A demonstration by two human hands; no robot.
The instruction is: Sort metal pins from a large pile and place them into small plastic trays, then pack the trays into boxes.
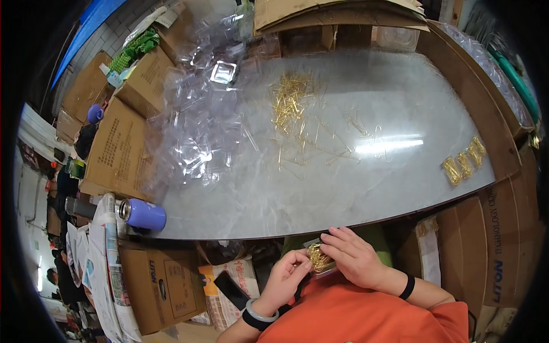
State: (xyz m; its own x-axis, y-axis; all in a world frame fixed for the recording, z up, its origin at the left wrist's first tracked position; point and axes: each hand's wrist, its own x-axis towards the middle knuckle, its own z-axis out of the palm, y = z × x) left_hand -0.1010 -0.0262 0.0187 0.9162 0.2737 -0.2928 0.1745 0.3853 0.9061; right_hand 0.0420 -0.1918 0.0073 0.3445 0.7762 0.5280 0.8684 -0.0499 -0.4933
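Note:
A small clear plastic box (327, 275) filled with gold wire pins (320, 260) is held at my lap, just below the table's front edge. My left hand (289, 274) is closed at its left side, thumb and fingers bent against the box and the pins. From the other side my right hand (357, 257) grips the box, its fingers reaching long across the top; its thumb is hidden. On the table a loose heap of gold wire pins (290, 103) lies beyond my hands, with single ones scattered around it. Several gold bundles (464, 164) rest at the right edge.
Clear plastic boxes (200, 126) pile up on the table's left side. A purple bottle (146, 214) lies at the front left corner. Cardboard boxes (117, 154) border the left, and a cardboard wall (480, 97) edges the right. A dark phone (230, 290) is beside my left forearm.

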